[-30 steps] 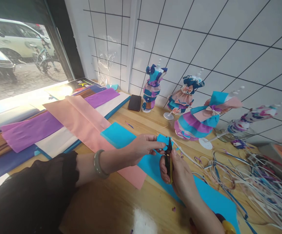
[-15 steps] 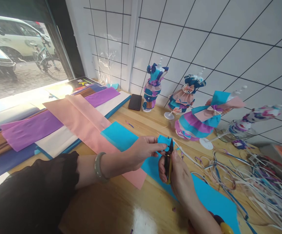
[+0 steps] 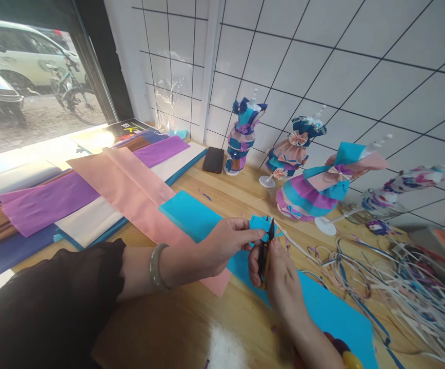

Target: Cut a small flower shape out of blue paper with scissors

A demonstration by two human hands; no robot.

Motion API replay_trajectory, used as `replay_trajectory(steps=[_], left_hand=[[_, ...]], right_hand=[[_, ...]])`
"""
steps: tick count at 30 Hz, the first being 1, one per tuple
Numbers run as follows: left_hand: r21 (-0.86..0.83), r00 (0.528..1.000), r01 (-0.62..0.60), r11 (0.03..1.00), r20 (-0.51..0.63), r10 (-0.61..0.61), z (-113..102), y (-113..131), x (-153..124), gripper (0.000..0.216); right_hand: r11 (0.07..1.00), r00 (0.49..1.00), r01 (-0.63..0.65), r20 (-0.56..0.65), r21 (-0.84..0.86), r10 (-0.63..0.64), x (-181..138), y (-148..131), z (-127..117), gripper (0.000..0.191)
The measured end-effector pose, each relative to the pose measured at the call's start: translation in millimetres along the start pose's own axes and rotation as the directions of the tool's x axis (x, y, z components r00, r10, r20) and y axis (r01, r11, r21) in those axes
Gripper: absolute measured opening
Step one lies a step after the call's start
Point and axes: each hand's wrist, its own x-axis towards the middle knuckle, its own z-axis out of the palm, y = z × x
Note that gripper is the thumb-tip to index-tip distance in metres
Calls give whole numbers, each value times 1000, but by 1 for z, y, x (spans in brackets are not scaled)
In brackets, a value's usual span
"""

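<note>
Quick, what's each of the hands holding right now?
Left hand: closed, pinching a small blue piece.
Right hand: closed around the handles of the scissors.

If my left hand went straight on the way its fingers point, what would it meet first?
Probably the scissors in your right hand: they sit right by the small blue piece that your left hand pinches, though depth is hard to judge.
</note>
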Motion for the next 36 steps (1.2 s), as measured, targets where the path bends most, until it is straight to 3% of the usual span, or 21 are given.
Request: replay_trajectory(steps=[6,18,36], left_hand=[[-28,1000,6,1000,8,-5,3,1,-1,26],[-90,991,15,996,-131,-27,6,2,-1,23],[-159,988,49,986,-137,-71,6,1,0,32]], right_hand=[[1000,999,-20,-38,23,20,0,1,1,62],[994,997,30,-74,108,-22,1,3,6,59],[985,995,-2,-98,171,19,1,8,7,56]])
